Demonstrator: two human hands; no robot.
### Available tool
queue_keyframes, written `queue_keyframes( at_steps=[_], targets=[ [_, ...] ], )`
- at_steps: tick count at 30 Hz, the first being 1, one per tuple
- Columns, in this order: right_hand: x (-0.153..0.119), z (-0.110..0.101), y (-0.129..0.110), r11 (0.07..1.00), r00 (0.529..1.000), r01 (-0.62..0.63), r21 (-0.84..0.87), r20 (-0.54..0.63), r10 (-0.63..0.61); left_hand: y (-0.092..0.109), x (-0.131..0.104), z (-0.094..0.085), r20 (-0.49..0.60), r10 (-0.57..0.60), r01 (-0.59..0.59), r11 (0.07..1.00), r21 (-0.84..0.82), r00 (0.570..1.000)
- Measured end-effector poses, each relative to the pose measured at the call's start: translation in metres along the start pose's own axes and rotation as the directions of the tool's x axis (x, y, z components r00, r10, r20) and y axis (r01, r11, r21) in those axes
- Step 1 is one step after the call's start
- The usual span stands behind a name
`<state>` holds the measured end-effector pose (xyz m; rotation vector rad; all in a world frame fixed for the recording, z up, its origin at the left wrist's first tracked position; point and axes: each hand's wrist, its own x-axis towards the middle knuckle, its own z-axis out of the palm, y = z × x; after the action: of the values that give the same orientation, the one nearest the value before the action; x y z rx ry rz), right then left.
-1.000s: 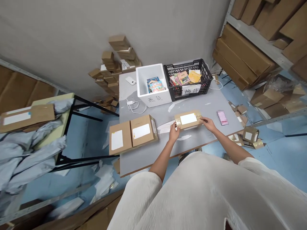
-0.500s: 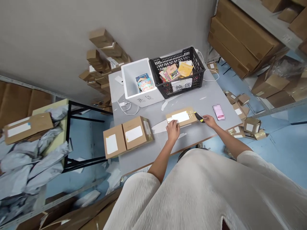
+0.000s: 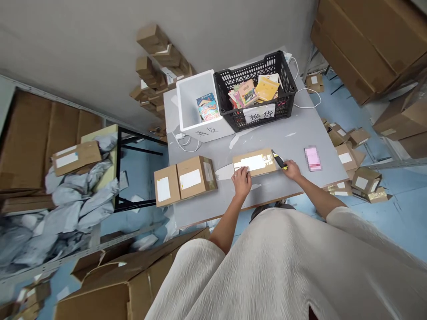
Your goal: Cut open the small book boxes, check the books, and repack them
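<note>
A small brown box (image 3: 274,167) with a white label lies flat near the table's front edge. My left hand (image 3: 241,181) rests on its lower left corner, fingers bent over the edge and slightly apart, holding nothing else. A black and yellow cutter (image 3: 279,161) is gripped by its lower end in my right hand (image 3: 291,170). Its tip points up and left beside the box's right end. To the left, two larger labelled boxes (image 3: 189,177) stand side by side. A pink, pixelated item (image 3: 312,158) lies right of my right hand.
At the back of the table (image 3: 220,212) stand a white bin (image 3: 196,129) with books and a black crate (image 3: 260,116) with booklets. White cables lie beside them. Stacked boxes (image 3: 151,40) rise behind left; grey parcels (image 3: 68,218) fill the left side. Boxes (image 3: 363,182) lie on the floor at right.
The view has shifted, so the table sits further right. The cutter has turned more upright, its tip higher beside the box's right end. My left hand stays on the box.
</note>
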<state>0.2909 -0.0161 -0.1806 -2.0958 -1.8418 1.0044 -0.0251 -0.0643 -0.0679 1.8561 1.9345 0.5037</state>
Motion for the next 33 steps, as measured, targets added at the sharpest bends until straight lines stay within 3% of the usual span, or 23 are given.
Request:
queue_keyframes(
  at_steps=[8,14,19,23,25,28,33],
  targets=[
    [0.009,0.009,-0.006,0.993,1.000,0.026,-0.112,-0.010,-0.028,0.002,0.000,-0.003,0.026,-0.034,0.034,0.999,0.011,0.999],
    [0.019,-0.005,-0.013,0.997,0.995,-0.067,-0.040,0.072,0.069,-0.002,-0.001,-0.003,0.018,-0.001,0.001,1.000,-0.003,1.000],
    [0.017,-0.032,-0.007,0.964,0.965,-0.228,0.138,0.163,0.205,-0.006,-0.002,-0.005,0.048,0.049,-0.048,0.999,-0.016,0.998],
    [0.001,-0.054,-0.002,0.827,0.923,-0.367,0.426,0.277,0.266,-0.011,-0.004,-0.007,0.078,0.121,-0.118,0.992,-0.051,0.990],
    [-0.008,-0.067,-0.006,0.773,0.938,-0.338,0.537,0.252,0.236,-0.014,-0.006,-0.008,0.067,0.166,-0.159,0.983,-0.091,0.984],
    [-0.018,-0.089,-0.025,0.735,0.980,-0.198,0.648,0.159,0.124,-0.019,-0.009,-0.008,0.032,0.229,-0.221,0.963,-0.155,0.973],
    [-0.023,-0.121,-0.091,0.717,0.996,-0.002,0.697,0.068,-0.064,-0.027,-0.012,-0.013,-0.048,0.242,-0.247,0.949,-0.194,0.969]
  ],
)
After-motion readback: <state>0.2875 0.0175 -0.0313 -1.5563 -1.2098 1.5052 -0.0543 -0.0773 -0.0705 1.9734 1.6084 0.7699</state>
